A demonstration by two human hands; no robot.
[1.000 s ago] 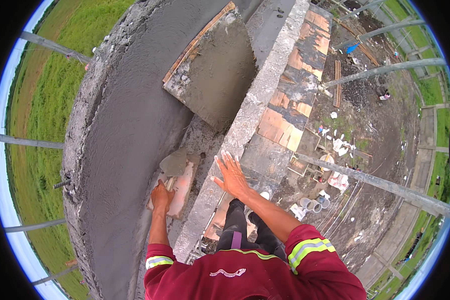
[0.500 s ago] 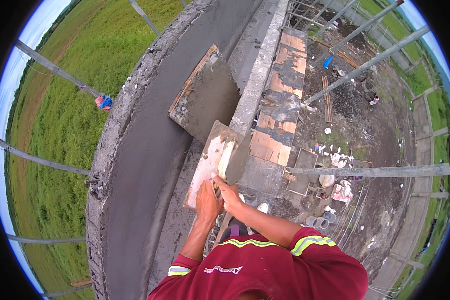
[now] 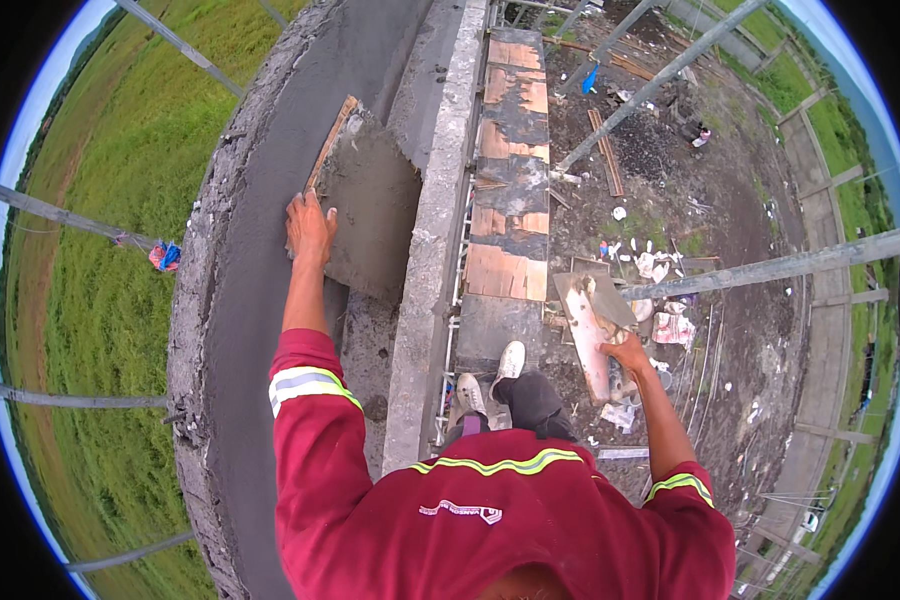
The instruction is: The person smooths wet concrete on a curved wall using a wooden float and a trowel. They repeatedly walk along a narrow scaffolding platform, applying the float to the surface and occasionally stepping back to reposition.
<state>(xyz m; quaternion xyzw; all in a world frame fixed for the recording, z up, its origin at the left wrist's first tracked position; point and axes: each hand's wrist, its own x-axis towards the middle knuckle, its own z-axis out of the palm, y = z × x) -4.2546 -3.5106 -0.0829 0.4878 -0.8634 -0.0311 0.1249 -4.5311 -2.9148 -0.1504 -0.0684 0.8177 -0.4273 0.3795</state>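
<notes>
A square board carrying grey wet mortar [image 3: 370,205] lies tilted across the channel between the rough outer wall and the inner concrete ledge. My left hand [image 3: 312,230] grips its near-left corner, thumb on the top face and fingers over the wood edge. Out to the right, beyond the ledge, my right hand [image 3: 627,355] is closed on a wooden float [image 3: 585,325]. The float is a long pale board with grey mortar smeared on it. Its handle is mostly hidden by my fingers.
Freshly smoothed grey plaster [image 3: 260,300] covers the wall's inner face. The concrete ledge [image 3: 425,270] runs beside my feet, which stand near a plank walkway [image 3: 505,255]. Metal poles [image 3: 770,265] cross on the right, above ground strewn with debris.
Both hands were together at the float. My left hand has let go and moved forward-left onto the mortar board; my right hand has carried the float out to the right.
</notes>
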